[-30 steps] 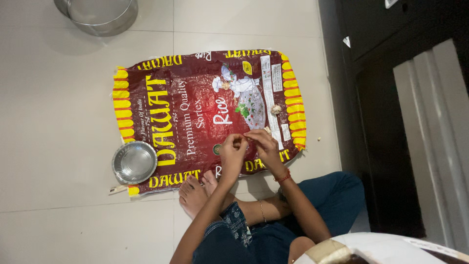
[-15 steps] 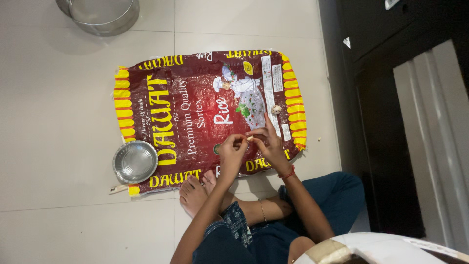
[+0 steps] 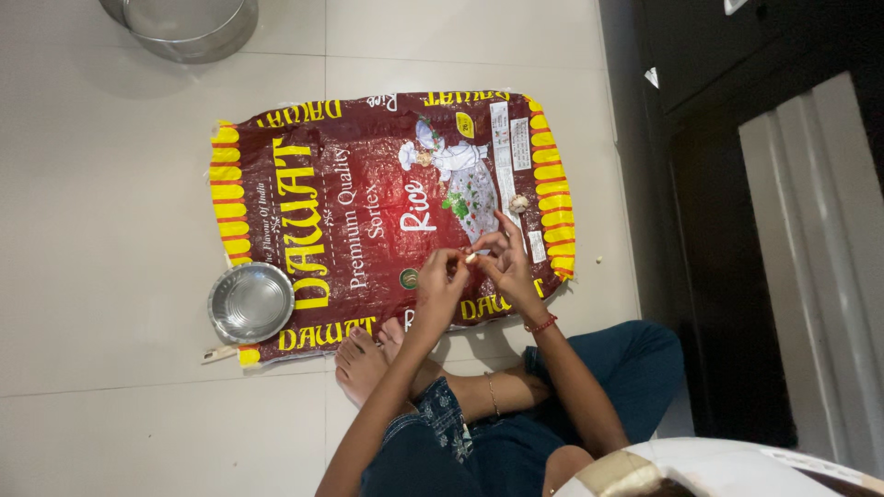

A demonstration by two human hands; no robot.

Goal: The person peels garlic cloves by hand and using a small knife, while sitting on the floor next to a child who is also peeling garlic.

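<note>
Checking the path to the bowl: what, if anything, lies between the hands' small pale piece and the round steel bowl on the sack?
Nothing visible: between the small pale piece pinched by the left hand and right hand and the round steel bowl lies only flat maroon-and-yellow sack.

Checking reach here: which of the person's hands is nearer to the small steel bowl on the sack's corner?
Left. The left hand is on the bowl's side, over the sack; the right hand is farther, beyond the left.
</note>
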